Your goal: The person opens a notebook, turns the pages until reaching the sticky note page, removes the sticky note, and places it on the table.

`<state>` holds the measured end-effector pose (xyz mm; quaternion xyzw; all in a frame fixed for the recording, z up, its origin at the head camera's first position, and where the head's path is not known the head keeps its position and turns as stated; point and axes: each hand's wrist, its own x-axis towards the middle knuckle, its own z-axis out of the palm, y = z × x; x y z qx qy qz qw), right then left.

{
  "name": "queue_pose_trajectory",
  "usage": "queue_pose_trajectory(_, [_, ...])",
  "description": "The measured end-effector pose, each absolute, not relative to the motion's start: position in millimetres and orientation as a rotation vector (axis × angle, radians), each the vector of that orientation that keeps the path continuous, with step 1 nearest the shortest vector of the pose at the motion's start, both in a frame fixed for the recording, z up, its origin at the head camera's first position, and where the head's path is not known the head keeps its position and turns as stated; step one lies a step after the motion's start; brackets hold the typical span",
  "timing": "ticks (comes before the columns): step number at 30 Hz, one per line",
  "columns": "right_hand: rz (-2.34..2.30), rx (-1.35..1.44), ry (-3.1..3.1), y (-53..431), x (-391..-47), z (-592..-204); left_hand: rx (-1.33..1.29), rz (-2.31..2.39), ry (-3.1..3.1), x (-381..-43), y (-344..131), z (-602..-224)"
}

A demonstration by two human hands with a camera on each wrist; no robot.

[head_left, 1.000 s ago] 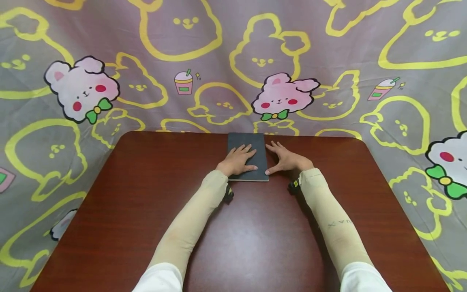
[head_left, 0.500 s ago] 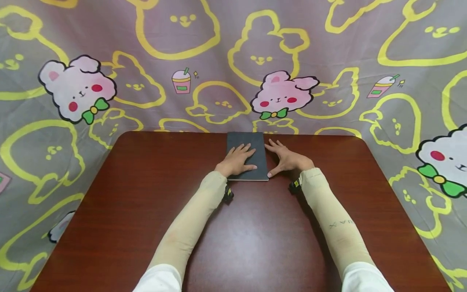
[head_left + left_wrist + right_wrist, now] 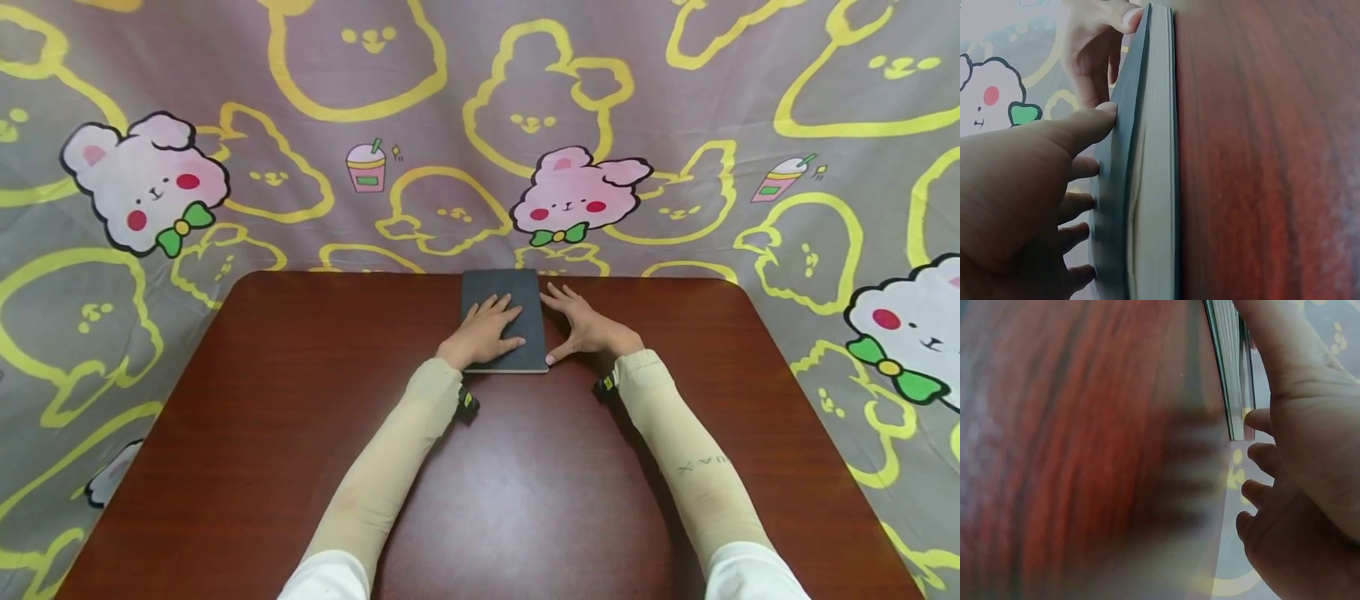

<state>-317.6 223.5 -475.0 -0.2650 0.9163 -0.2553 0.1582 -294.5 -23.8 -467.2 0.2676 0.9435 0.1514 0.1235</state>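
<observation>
A dark notebook [image 3: 525,292] with a grey-blue cover lies closed on the table near its far edge. My left hand [image 3: 486,335] rests flat on the cover with its fingers spread. In the left wrist view, the pale page block [image 3: 1160,125] shows edge-on, with a narrow gap under the top cover. My right hand [image 3: 588,325] stands beside the notebook's right edge, its fingers extended and its thumb [image 3: 1132,19] at the near right corner. The right wrist view shows the right hand [image 3: 1310,444] close to the notebook's edge [image 3: 1230,369].
The brown wooden table [image 3: 262,433] has rounded far corners. Behind it and at both sides hangs a grey patterned curtain [image 3: 442,108] with cartoon rabbits. Small black devices [image 3: 468,404] are strapped to both wrists.
The right thumb has shifted slightly toward the notebook's near right corner. The left hand stays on the cover. The head view has drifted a little.
</observation>
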Motion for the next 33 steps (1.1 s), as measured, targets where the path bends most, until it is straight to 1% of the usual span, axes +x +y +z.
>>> queue_pose_trajectory(9, [-0.831, -0.783, 2.599, 224, -316, -462, 0.808, 0.489, 2.772, -291, -23, -460])
queue_pose_trajectory(23, [-0.913, -0.892, 2.604, 221, -318, -446, 0.961, 0.592, 2.816, -284, -15, -439])
queue_pose_trajectory(33, [-0.938, -0.961, 2.627, 206, -319, -431, 0.949, 0.618, 2.997, -282, -9, -421])
